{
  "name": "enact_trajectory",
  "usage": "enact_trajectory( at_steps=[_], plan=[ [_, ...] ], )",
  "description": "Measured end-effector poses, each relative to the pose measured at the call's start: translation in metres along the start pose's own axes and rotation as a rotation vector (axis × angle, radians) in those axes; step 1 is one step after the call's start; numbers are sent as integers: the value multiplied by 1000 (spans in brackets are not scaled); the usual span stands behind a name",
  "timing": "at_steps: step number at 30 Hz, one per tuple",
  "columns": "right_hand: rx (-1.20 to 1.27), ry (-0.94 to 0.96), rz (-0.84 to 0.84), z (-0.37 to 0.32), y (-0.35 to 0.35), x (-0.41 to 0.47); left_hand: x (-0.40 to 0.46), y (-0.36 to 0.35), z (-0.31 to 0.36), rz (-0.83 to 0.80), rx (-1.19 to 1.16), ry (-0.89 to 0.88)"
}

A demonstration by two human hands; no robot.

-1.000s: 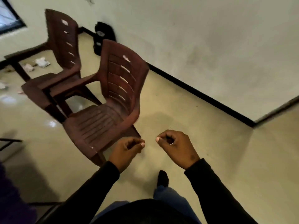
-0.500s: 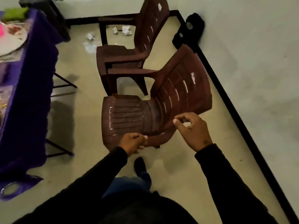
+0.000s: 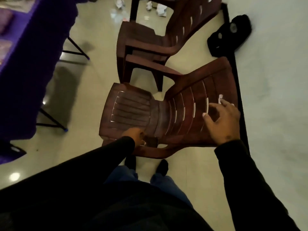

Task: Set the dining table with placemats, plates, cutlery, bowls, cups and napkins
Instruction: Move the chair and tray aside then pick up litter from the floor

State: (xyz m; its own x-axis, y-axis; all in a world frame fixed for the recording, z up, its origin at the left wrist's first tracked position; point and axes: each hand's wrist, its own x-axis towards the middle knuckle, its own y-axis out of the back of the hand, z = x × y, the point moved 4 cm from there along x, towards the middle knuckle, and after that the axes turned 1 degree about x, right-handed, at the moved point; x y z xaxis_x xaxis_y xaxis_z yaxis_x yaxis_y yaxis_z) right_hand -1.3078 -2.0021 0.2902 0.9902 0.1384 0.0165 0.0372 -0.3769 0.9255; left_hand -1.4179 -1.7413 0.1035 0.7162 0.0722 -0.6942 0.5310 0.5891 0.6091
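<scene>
Both hands at the near chair (image 3: 133,110).
Left hand (image 3: 135,135) grips its armrest (image 3: 150,144); right hand (image 3: 222,121), fingers spread, reaches over the backrest (image 3: 191,104).

Two dark reddish-brown slatted chairs (image 3: 166,112) on a pale cream floor (image 3: 93,67), purple tablecloth (image 3: 25,64) at its left edge, black sleeves (image 3: 250,180), blue jeans (image 3: 160,180).

Materials/finish, head view

Near chair (image 3: 166,114) and far chair (image 3: 150,42): moulded brown plastic, ribbed and slotted, semi-gloss. Floor (image 3: 93,47): smooth, glossy tile, reflecting the lights. Table (image 3: 25,55) cover: purple cloth, matt; legs look like thin black metal, blurred. Wall (image 3: 275,97): matt paint. Sleeves (image 3: 250,180): black matt fabric. Crumpled white scraps (image 3: 160,10): probably paper.
</scene>
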Motion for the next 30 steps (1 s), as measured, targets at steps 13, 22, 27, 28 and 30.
enact_trajectory(
  at_steps=[13, 22, 27, 28, 30],
  plan=[
    [-358, -52, -184, 65, -38, 53, 48, -52, -23, -424, 260, 181],
    [-425, -74, -200, 43, -55, 58, 52, -44, -35, -489, 138, 283],
    [-406, -57, -218, 4, -70, 55, 45, -16, -65, -517, 143, 377],
    [-391, -45, -220, -6, -73, 54, 43, -11, -71, -504, 128, 400],
    [-370, -1, -237, -31, -80, 51, 39, -3, -90, -471, 169, 448]
  ],
)
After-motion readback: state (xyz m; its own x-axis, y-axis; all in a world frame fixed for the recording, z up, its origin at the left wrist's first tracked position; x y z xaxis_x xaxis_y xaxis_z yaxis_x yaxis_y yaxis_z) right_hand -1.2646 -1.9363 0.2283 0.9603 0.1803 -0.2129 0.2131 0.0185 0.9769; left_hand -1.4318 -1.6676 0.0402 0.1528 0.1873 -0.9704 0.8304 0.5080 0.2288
